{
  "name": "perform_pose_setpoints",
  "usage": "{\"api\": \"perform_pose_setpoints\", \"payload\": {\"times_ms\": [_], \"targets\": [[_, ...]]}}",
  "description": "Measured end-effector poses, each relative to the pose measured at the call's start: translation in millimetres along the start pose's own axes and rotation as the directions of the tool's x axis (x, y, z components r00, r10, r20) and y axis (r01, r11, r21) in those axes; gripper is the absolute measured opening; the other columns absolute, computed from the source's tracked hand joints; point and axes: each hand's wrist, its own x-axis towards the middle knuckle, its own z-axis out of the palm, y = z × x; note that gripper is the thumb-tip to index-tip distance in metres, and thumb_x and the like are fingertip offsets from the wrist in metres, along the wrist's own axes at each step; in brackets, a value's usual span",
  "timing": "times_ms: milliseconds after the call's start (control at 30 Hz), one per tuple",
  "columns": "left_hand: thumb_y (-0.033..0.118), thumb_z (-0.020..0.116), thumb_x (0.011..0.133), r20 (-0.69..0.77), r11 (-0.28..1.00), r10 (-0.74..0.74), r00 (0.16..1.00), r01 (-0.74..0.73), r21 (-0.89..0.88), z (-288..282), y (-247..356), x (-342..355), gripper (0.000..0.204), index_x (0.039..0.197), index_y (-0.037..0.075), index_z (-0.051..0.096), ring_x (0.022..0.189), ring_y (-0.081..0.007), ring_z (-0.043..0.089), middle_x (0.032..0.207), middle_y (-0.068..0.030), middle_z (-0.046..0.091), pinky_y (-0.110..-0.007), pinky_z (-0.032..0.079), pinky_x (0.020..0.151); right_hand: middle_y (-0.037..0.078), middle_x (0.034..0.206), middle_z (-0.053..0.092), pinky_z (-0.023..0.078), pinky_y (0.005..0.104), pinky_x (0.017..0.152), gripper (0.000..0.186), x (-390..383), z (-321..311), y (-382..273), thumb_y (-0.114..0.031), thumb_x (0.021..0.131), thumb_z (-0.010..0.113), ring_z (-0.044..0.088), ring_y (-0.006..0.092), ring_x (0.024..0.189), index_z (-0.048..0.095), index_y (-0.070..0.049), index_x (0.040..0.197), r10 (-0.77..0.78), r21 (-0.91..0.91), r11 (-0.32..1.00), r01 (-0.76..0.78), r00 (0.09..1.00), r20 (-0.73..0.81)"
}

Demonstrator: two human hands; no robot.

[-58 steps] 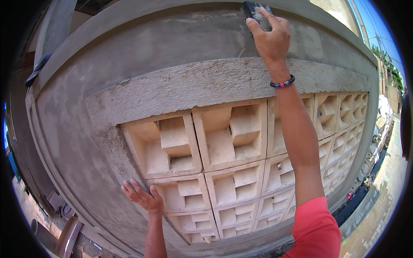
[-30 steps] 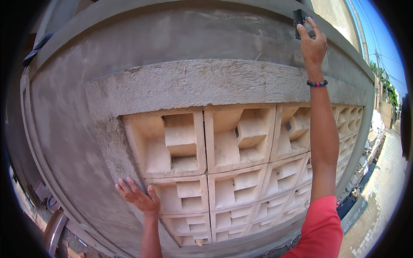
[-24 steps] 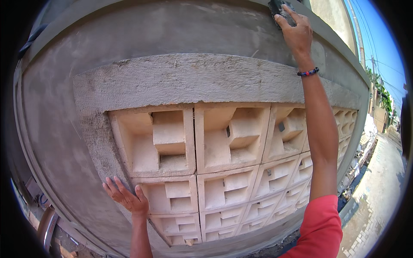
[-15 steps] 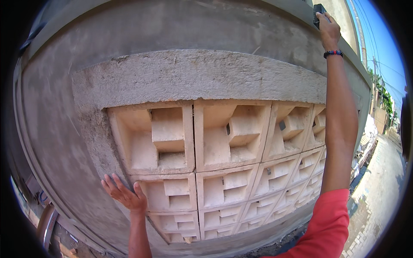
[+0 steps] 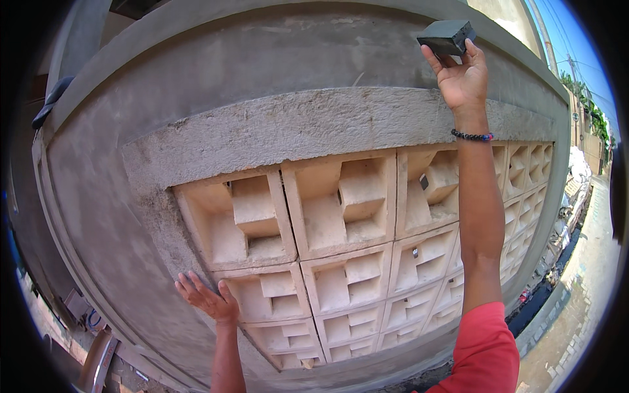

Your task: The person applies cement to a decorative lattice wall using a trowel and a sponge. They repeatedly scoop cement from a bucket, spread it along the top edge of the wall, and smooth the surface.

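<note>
My right hand [image 5: 464, 80] reaches up to the smooth grey upper wall [image 5: 314, 52], with a beaded bracelet at the wrist. Its fingers and thumb grip a dark grey rectangular block [image 5: 448, 38] from below. Whether the block touches the wall, I cannot tell. My left hand [image 5: 211, 300] lies open with spread fingers against the rough plaster border [image 5: 171, 226]. Its thumb is beside the pale lattice of hollow vent blocks [image 5: 347, 245] set in the wall.
A rough, lighter plaster band [image 5: 282, 124] runs above the lattice. A raised ledge [image 5: 216, 16] edges the wall's top, with a dark object [image 5: 51, 103] on it at far left. Pale sacks [image 5: 576, 175] line the paved lane [image 5: 583, 268] at right.
My right hand has brought the block leftward along the upper wall, and its palm side now shows. My left hand stays at the border while the view has shifted.
</note>
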Motion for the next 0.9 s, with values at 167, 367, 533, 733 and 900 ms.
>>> {"api": "perform_pose_setpoints", "payload": {"times_ms": [167,367,533,733,900], "targets": [[0.039,0.042,0.099,-0.017,1.0,0.011,1.0,-0.011,-0.004,-1,2,-1,0.065,0.15,0.002,0.026,0.143,-0.0432,0.019,0.156,-0.0202,0.023,-0.054,0.015,0.114,0.023,0.121,0.045,0.055,0.0591,0.091,0.043,-1,22,19,-0.017,0.09,0.058,0.047,0.0406,0.118,0.042,0.003,0.125,0.029,0.109,0.994,-0.003,0.971,-0.236],[0.04,0.043,0.099,-0.02,1.0,0.018,1.0,-0.018,0.016,0,0,-2,0.067,0.15,0.002,0.026,0.143,-0.0434,0.019,0.156,-0.0203,0.023,-0.055,0.015,0.114,0.022,0.13,0.043,0.05,0.0651,0.094,0.048,24,50,38,-0.019,0.094,0.057,0.045,0.0439,0.122,0.036,-0.001,0.133,-0.009,0.134,0.988,0.075,0.9,-0.435],[0.042,0.042,0.099,-0.017,1.0,0.019,1.0,-0.019,0.002,-1,5,0,0.066,0.15,0.003,0.027,0.141,-0.0461,0.02,0.155,-0.0217,0.023,-0.056,0.017,0.113,0.019,0.132,0.047,0.051,0.0626,0.093,0.043,53,49,53,-0.02,0.095,0.057,0.044,0.0422,0.124,0.042,-0.005,0.132,-0.018,0.079,0.996,0.049,0.934,-0.357],[0.044,0.041,0.099,-0.007,1.0,0.003,1.0,-0.003,-0.002,-2,3,-1,0.066,0.149,0.002,0.028,0.141,-0.0472,0.019,0.154,-0.0225,0.023,-0.057,0.018,0.112,0.017,0.131,0.05,0.051,0.0494,0.093,0.047,24,96,67,-0.025,0.096,0.056,0.052,0.0321,0.115,0.046,0.001,0.134,0.019,0.173,0.983,0.054,0.919,-0.395],[0.044,0.041,0.099,-0.009,1.0,-0.002,1.0,0.002,-0.014,-1,2,-2,0.066,0.149,0.002,0.028,0.141,-0.0474,0.019,0.154,-0.0226,0.024,-0.057,0.018,0.112,0.019,0.134,0.047,0.052,0.0463,0.094,0.046,-7,151,90,-0.02,0.096,0.057,0.051,0.0316,0.119,0.044,0.006,0.132,0.099,0.158,0.987,-0.027,0.876,-0.471]]}}
